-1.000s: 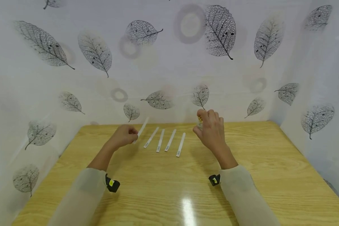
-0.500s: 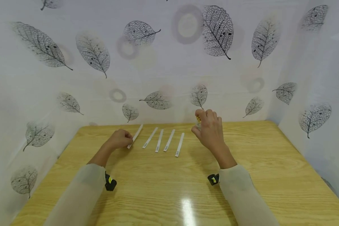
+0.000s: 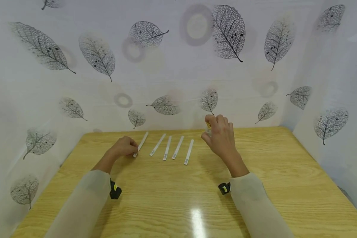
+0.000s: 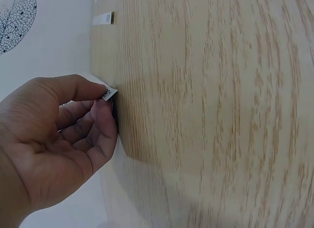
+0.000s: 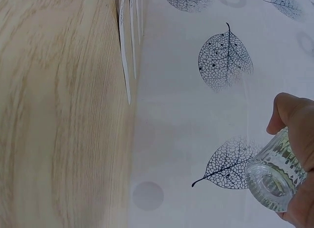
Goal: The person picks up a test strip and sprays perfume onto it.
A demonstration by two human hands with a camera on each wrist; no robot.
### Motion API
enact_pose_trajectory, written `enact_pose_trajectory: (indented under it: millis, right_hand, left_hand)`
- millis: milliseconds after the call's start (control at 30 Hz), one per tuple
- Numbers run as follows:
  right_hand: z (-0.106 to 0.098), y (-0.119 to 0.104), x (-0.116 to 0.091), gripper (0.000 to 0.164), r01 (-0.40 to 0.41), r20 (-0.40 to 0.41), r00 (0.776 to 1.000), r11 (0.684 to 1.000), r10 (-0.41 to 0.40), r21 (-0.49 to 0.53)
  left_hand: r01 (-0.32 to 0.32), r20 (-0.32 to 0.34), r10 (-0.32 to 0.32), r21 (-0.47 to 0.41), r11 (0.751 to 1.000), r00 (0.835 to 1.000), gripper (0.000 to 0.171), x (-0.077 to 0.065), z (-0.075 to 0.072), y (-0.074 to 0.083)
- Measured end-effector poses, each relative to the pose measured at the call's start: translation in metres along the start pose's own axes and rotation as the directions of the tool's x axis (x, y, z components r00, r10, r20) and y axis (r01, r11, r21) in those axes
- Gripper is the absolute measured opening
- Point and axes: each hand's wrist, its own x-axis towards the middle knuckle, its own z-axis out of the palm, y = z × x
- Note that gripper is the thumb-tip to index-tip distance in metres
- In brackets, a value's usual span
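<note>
My left hand (image 3: 125,146) pinches the near, printed end of a white paper test strip (image 3: 142,141) at the far left of the row. In the left wrist view, thumb and forefinger hold the strip's printed end (image 4: 109,94) close to the tabletop. My right hand (image 3: 224,137) is raised over the table's back right part, gripping a small spray bottle with a gold collar (image 3: 209,125). The right wrist view shows the bottle's thick clear ribbed glass base (image 5: 274,176); its top is hidden by the hand.
Several similar strips lie apart in a slanted row to the right of the pinched one, among them a middle strip (image 3: 167,148) and the rightmost strip (image 3: 188,152). They rest on a wooden table (image 3: 166,191). A leaf-printed white curtain (image 3: 172,72) stands behind.
My left hand has brought its strip down and slightly left, from tilted above the table to the row's left end. The right hand with the bottle stays nearly still.
</note>
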Motion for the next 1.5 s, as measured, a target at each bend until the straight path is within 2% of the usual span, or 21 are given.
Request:
enact_pose_trajectory:
  millis: [333, 600, 1100, 1233, 1400, 1500]
  right_hand:
    - [-0.001, 0.000, 0.000, 0.045, 0.001, 0.004, 1.000, 1.000, -0.001, -0.001]
    - [-0.001, 0.001, 0.001, 0.044, -0.001, -0.001, 1.000, 1.000, 0.001, 0.013]
    - [-0.004, -0.003, 0.001, 0.044, -0.010, 0.008, 1.000, 1.000, 0.009, 0.026]
    - [-0.003, -0.003, 0.000, 0.046, -0.008, 0.011, 1.000, 1.000, 0.008, 0.016]
    - [-0.002, -0.001, 0.000, 0.045, 0.003, 0.003, 1.000, 1.000, -0.003, 0.003]
    - [-0.003, 0.000, 0.000, 0.043, 0.011, -0.004, 1.000, 1.000, -0.011, -0.004]
  left_hand:
    - [0.034, 0.028, -0.033, -0.032, 0.999, 0.999, 0.024, 0.004, -0.003, -0.004]
    - [0.052, 0.025, -0.051, -0.038, 0.998, 0.998, 0.021, 0.004, -0.003, -0.004]
    - [0.007, 0.037, -0.005, -0.047, 0.999, 0.999, 0.022, 0.006, -0.001, -0.009]
    - [-0.009, 0.017, 0.010, -0.051, 0.999, 1.000, 0.024, 0.005, 0.001, -0.011]
    - [-0.051, -0.028, 0.049, -0.066, 0.996, 0.998, 0.025, 0.006, 0.007, -0.004]
    - [-0.078, -0.031, 0.076, -0.074, 0.994, 0.997, 0.024, 0.010, 0.012, 0.001]
